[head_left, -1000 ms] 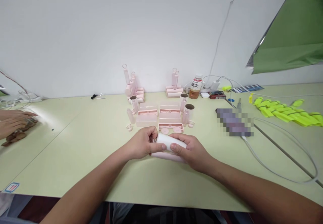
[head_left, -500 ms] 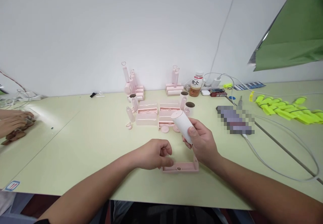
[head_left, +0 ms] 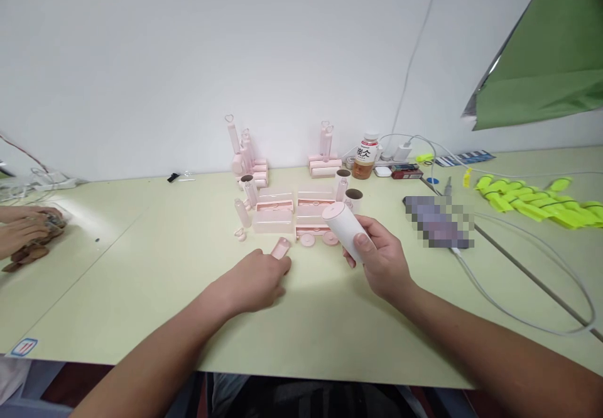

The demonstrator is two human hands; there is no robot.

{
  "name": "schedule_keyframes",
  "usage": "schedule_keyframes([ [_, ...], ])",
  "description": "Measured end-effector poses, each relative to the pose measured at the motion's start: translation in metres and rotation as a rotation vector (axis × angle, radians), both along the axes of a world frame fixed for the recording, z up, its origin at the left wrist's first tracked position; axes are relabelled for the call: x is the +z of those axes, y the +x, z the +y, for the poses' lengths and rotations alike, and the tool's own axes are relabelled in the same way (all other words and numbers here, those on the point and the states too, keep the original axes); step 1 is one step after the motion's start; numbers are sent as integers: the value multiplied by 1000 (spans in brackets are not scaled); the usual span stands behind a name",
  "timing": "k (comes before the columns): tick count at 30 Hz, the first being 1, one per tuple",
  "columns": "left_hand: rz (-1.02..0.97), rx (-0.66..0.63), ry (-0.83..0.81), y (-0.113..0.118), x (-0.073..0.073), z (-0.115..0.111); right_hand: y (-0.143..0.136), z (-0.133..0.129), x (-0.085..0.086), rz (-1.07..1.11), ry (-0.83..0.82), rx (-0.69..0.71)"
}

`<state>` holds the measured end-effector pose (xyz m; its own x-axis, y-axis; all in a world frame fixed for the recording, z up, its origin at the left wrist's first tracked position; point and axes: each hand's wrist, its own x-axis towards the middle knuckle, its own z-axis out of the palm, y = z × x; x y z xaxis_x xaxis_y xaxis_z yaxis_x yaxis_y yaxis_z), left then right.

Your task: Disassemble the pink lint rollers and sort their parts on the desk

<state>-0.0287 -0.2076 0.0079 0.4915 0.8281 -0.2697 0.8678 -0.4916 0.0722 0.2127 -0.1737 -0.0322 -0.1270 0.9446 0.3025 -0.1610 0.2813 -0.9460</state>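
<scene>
My right hand (head_left: 384, 258) is closed around a white lint roll (head_left: 346, 232), tilted, with a pink cap on its upper end. To its left, my left hand (head_left: 257, 280) grips a pink lint roller frame (head_left: 281, 248). Only the frame's end shows past the fingers; the rest of it is hidden behind the hand. Beyond my hands lie clear covers (head_left: 273, 222), pink frames (head_left: 316, 231) and a round pink cap (head_left: 308, 240). A pink handle (head_left: 243, 213) stands at the left of these parts, with a small heart-shaped loop (head_left: 240, 234) near it.
Pink lint rollers (head_left: 325, 165) stand by the wall beside a drink bottle (head_left: 365, 156). On the right are a blurred-out phone (head_left: 436, 222), its white cable (head_left: 509, 317) and yellow-green pieces (head_left: 537, 201). Another person's hands (head_left: 23, 232) work with brown items at the far left.
My left hand has moved left, lifting the pink frame off the table and turning it. My right hand stays nearly in place with the lint roll.
</scene>
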Motion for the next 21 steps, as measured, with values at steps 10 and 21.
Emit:
schedule_keyframes([
  [10,-410,312,-46,-17,13,15,1,2,-1,-3,-21,4],
  [21,-141,548,-15,-25,-7,33,1,1,2,-82,-16,38],
])
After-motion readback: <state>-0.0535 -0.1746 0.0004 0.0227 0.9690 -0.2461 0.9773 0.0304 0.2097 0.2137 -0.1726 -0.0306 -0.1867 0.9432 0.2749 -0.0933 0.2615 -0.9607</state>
